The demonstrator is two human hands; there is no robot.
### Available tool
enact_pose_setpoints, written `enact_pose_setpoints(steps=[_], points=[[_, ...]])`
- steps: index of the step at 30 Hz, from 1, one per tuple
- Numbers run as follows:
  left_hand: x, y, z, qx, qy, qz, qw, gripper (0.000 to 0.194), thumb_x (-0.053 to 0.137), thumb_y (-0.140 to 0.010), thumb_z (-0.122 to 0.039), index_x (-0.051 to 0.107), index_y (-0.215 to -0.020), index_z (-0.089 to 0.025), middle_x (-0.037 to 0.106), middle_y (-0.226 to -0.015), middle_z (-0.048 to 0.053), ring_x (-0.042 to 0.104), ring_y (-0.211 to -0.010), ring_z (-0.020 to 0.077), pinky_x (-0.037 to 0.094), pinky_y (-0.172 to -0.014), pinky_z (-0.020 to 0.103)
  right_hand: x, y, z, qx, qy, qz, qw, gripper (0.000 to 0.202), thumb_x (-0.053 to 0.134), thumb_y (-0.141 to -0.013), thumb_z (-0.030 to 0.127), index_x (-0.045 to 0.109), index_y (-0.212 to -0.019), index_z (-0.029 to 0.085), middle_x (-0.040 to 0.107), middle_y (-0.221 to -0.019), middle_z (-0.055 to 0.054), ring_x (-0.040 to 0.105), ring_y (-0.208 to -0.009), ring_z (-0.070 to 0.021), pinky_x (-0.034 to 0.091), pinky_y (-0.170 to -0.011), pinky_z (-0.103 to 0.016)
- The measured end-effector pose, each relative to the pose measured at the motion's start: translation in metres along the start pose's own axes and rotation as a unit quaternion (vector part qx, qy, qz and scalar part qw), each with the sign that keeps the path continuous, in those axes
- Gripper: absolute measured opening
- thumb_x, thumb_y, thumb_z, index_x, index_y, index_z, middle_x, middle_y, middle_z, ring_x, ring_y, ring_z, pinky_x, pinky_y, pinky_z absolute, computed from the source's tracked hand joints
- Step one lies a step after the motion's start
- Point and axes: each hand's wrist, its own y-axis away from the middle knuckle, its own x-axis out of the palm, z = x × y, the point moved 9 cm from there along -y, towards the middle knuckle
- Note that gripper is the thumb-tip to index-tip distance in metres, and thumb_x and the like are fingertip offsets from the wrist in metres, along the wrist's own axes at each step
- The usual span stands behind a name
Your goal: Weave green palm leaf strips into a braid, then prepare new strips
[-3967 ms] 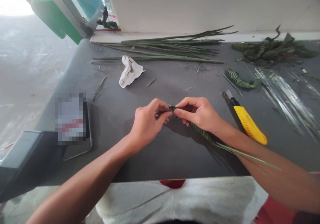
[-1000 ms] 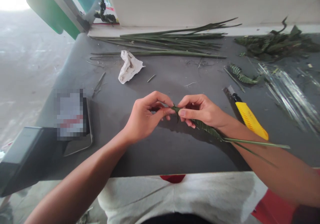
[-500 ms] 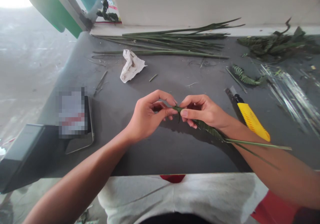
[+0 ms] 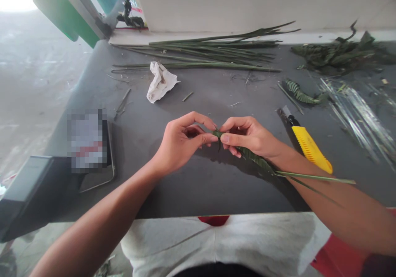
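1. Your left hand (image 4: 185, 143) pinches the tip of a plaited green leaf piece (image 4: 255, 158) between thumb and index finger.
2. Your right hand (image 4: 249, 138) grips the same piece just beside it, thumb on top; your two hands nearly meet, fingertip to fingertip.
3. The leaf piece is held above the front half of the dark grey table (image 4: 185, 198). Its ribbed body slants out below your right palm, and loose leaf strips (image 4: 321, 178) trail from it across your right forearm. The part inside your grip is hidden.
4. To the right of your right hand lies a yellow utility knife (image 4: 311, 148), blade end pointing away from you and leftward.
5. Beyond the knife rests a curled, plaited leaf piece (image 4: 301, 93), with clear shiny strips (image 4: 365, 120) to its right.
6. At the back right you have a heap of dark green leaf pieces (image 4: 343, 54); along the back, long narrow leaf blades (image 4: 210, 54) lie sideways.
7. In front of those blades sits a crumpled white paper (image 4: 161, 83), with a short cut stem (image 4: 187, 96) near it.
8. On your left lies a phone (image 4: 98, 181), partly pixelated.
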Motion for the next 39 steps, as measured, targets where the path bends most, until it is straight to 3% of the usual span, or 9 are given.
enact_pose_setpoints(steps=[6, 11, 20, 28, 39], points=[[-0.001, 0.003, -0.005, 0.040, -0.056, -0.012, 0.998, 0.017, 0.081, -0.080, -0.023, 0.069, -0.092, -0.019, 0.072, -0.090, 0.003, 0.067, -0.066, 0.0125, 0.059, -0.064, 0.028, -0.004, -0.001, 0.003, -0.009, 0.019, -0.029, 0.999, 0.029, 0.083, -0.077, 0.040, 0.067, -0.079, 0.016, 0.063, -0.059, 0.004, 0.055, -0.043, -0.0068, 0.045, -0.036, -0.018], [-0.001, 0.004, -0.008, 0.048, -0.121, -0.025, 0.991, 0.013, 0.076, -0.083, -0.020, 0.068, -0.094, -0.019, 0.073, -0.086, 0.001, 0.068, -0.064, 0.0118, 0.057, -0.061, 0.026, -0.008, -0.002, 0.000, -0.006, 0.030, -0.048, 0.998, 0.030, 0.084, -0.076, 0.042, 0.067, -0.080, 0.017, 0.063, -0.060, 0.004, 0.055, -0.044, -0.0071, 0.045, -0.037, -0.018], [0.000, 0.004, 0.005, -0.009, -0.046, -0.047, 0.998, 0.019, 0.076, -0.082, -0.019, 0.064, -0.097, -0.019, 0.073, -0.092, 0.003, 0.067, -0.060, 0.0098, 0.053, -0.051, 0.022, -0.007, -0.002, -0.003, -0.001, 0.011, -0.053, 0.999, 0.028, 0.084, -0.076, 0.039, 0.068, -0.081, 0.017, 0.064, -0.060, 0.003, 0.056, -0.045, -0.0078, 0.046, -0.039, -0.018], [-0.001, 0.011, -0.005, 0.071, -0.142, -0.070, 0.985, 0.023, 0.072, -0.085, -0.016, 0.063, -0.106, -0.020, 0.073, -0.095, 0.002, 0.067, -0.064, 0.0091, 0.055, -0.061, 0.023, -0.006, -0.003, -0.004, 0.000, -0.001, -0.055, 0.998, 0.029, 0.084, -0.077, 0.041, 0.068, -0.081, 0.017, 0.064, -0.060, 0.003, 0.056, -0.044, -0.0080, 0.045, -0.038, -0.018], [0.001, 0.006, 0.008, -0.044, -0.025, -0.046, 0.998, 0.022, 0.076, -0.083, -0.021, 0.065, -0.102, -0.017, 0.070, -0.087, 0.002, 0.066, -0.065, 0.0100, 0.052, -0.058, 0.022, -0.007, -0.003, -0.004, 0.002, 0.004, -0.065, 0.998, 0.029, 0.083, -0.077, 0.042, 0.068, -0.081, 0.017, 0.063, -0.061, 0.003, 0.056, -0.045, -0.0081, 0.046, -0.039, -0.019]])
